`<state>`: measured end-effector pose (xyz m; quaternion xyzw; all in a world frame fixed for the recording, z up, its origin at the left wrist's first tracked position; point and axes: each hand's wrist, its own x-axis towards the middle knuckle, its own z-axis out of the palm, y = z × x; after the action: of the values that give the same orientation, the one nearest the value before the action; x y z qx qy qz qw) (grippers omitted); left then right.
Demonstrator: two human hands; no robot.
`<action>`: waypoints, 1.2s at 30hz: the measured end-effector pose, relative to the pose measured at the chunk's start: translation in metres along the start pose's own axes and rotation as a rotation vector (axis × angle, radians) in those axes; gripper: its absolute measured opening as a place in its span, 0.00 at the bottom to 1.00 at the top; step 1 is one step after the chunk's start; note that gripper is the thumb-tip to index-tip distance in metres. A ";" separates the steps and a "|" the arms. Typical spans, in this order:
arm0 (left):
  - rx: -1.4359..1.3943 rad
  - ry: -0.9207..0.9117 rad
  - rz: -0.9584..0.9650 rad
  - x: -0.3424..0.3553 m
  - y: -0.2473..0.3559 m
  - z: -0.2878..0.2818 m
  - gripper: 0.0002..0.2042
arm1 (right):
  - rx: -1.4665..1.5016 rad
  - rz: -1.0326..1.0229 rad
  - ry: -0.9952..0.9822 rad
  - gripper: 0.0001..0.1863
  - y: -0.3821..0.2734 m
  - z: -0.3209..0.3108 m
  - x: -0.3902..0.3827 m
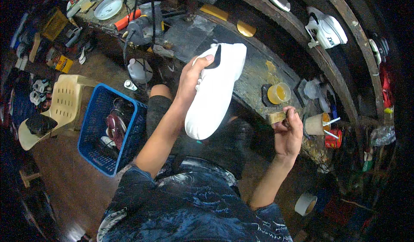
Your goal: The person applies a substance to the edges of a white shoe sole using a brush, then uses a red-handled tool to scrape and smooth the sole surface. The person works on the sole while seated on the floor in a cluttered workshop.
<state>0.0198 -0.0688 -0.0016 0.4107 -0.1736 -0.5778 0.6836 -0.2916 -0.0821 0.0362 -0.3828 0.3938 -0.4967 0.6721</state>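
Note:
My left hand (192, 75) grips a white sneaker (214, 99) with a dark heel patch, holding it tilted over my lap with the toe pointing toward me. Lower to the right, my right hand (289, 136) has its fingers closed on a small tan block (276, 117); whether it is a brush or a pad I cannot tell. Just above that hand, a clear cup of yellow liquid (278, 94) stands on the dark workbench (250, 65). Beside the hand is a beige container (315, 125) with white sticks in it.
Shelves (327, 60) at right hold a white sneaker (327, 28). A dish (108, 8) and a grey power tool (140, 28) sit at upper left. A blue basket (82, 134) of shoes and a cream plastic chair (64, 99) stand left; a tape roll (305, 204) lies lower right.

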 end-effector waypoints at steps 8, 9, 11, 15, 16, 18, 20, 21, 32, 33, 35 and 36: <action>0.126 0.056 0.150 -0.013 0.015 0.020 0.20 | -0.033 -0.074 -0.144 0.11 -0.005 0.095 -0.029; 0.140 0.060 0.163 -0.014 0.016 0.020 0.20 | -0.065 -0.090 -0.150 0.12 -0.001 0.097 -0.029; 0.154 0.066 0.186 -0.014 0.016 0.020 0.19 | -0.139 -0.174 -0.117 0.11 0.005 0.099 -0.028; 0.140 0.065 0.204 -0.013 0.013 0.020 0.18 | -0.189 -0.333 -0.013 0.10 0.011 0.099 -0.027; 0.129 0.049 0.218 -0.012 0.012 0.020 0.18 | -0.205 -0.369 0.001 0.10 0.011 0.099 -0.027; 0.204 0.080 0.227 -0.010 0.010 0.020 0.17 | -0.293 -0.443 0.033 0.10 0.007 0.099 -0.029; 0.237 0.098 0.259 -0.007 0.008 0.019 0.17 | -0.436 -0.517 0.065 0.09 0.002 0.100 -0.032; 0.266 0.112 0.277 -0.006 0.008 0.019 0.18 | -0.475 -0.557 0.070 0.08 -0.001 0.100 -0.034; 0.425 0.172 0.367 -0.002 0.011 0.016 0.19 | -0.694 -0.762 -0.036 0.03 -0.023 0.097 -0.039; 0.433 0.175 0.361 -0.003 0.011 0.017 0.19 | -0.706 -0.771 -0.048 0.04 -0.024 0.097 -0.040; 0.451 0.180 0.351 -0.004 0.012 0.018 0.19 | -0.727 -0.790 -0.065 0.04 -0.025 0.096 -0.040; 0.461 0.180 0.342 -0.004 0.013 0.019 0.19 | -0.710 -0.797 -0.086 0.04 -0.025 0.095 -0.040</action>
<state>0.0138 -0.0719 0.0202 0.5694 -0.3057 -0.3610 0.6723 -0.2224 -0.0367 0.1031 -0.7265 0.3336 -0.5335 0.2762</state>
